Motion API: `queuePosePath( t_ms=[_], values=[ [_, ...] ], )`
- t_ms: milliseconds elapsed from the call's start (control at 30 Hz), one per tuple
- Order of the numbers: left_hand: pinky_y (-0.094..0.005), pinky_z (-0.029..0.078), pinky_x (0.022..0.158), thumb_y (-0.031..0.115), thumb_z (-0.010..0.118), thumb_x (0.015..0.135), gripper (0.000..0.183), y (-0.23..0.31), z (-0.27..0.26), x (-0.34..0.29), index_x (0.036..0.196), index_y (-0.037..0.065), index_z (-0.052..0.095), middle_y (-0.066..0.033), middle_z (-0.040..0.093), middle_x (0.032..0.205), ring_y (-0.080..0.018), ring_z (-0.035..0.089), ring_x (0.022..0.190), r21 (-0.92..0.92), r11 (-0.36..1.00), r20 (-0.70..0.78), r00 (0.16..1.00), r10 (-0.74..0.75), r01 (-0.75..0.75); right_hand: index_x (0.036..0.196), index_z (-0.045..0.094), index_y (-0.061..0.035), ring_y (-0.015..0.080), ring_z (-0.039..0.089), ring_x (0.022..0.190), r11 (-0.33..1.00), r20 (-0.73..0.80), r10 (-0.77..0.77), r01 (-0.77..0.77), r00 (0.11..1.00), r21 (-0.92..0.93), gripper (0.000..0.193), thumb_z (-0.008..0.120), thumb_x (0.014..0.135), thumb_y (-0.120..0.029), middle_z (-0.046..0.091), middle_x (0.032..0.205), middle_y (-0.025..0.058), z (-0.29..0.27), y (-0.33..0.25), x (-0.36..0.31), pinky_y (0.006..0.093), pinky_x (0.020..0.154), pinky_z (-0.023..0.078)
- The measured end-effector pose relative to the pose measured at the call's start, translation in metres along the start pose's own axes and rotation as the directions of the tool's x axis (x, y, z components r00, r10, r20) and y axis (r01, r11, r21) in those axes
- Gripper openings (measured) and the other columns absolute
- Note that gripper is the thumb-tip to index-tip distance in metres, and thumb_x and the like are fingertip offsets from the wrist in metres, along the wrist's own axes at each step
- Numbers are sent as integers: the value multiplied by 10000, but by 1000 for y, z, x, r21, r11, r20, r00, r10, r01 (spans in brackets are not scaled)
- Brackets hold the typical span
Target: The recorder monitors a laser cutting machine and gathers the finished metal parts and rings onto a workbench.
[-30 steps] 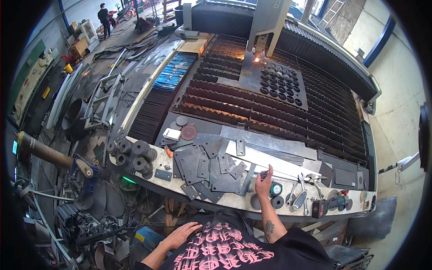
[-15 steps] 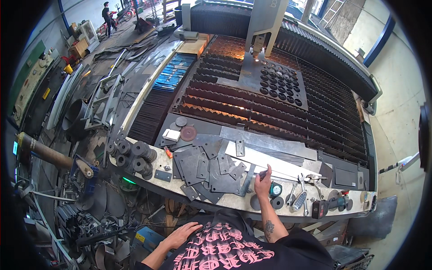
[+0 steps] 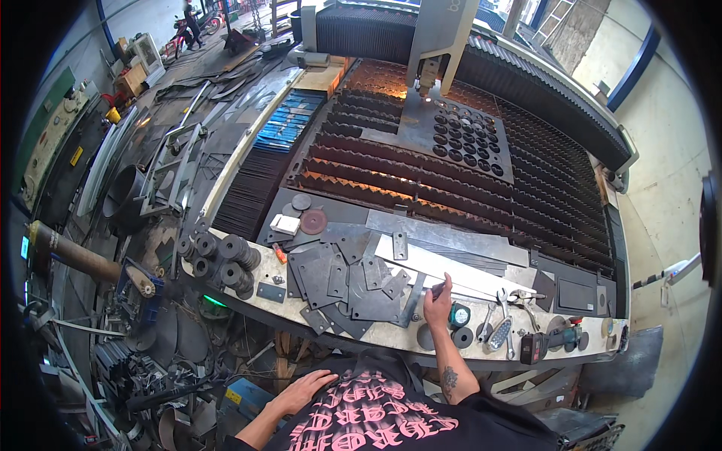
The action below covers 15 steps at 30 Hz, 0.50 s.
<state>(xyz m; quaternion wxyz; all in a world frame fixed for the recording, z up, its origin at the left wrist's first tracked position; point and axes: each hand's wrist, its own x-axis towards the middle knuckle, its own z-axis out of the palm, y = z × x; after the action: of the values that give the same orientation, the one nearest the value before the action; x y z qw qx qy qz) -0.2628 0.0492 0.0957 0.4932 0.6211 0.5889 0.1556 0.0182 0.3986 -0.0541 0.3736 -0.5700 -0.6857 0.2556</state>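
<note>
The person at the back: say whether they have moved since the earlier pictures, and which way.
Yes, to the right: the person at the back is now farther from the tan box.

The left hand (image 3: 307, 387) lay on a black shirt (image 3: 353, 376); the right hand (image 3: 436, 307) was near flat metal plates (image 3: 376, 307), before a large cutting machine (image 3: 444, 26).

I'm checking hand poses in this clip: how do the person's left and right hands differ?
The left hand lies on the black shirt, fingers pointing rightward; the right hand is over the cream ledge, one finger extended forward. The right hand seems to hold something small and dark; the left hand shows nothing held. Both are bare.
</note>
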Motion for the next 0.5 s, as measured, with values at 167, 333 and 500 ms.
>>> queuePosePath(
  t_ms=[167,333,500],
  values=[
    [-446,313,1216,237,629,952,690,-12,4,1,1582,201,350,-158,356,1587,-357,375,1466,-48,999,22,1000,-2,3,1549,310,-140,352,638,877,1000,-16,6,-6,1000,-28,754,646,877,-77,621,1036,192,1,3,2,445,778,522],
    [-449,312,1217,252,643,945,704,-10,2,0,1582,205,348,-157,356,1587,-357,373,1468,-55,998,27,1000,-8,10,1551,306,-146,469,661,1024,995,38,96,-96,995,-11,753,642,879,-111,640,1208,281,-1,0,3,516,853,523],
    [-446,315,1216,195,597,964,664,-9,2,1,1581,204,351,-156,357,1588,-350,373,1471,-52,999,28,1000,-9,10,1549,296,-148,267,617,720,994,-72,-83,78,994,-78,758,648,882,-69,599,831,112,3,9,2,412,696,511]
  ],
)
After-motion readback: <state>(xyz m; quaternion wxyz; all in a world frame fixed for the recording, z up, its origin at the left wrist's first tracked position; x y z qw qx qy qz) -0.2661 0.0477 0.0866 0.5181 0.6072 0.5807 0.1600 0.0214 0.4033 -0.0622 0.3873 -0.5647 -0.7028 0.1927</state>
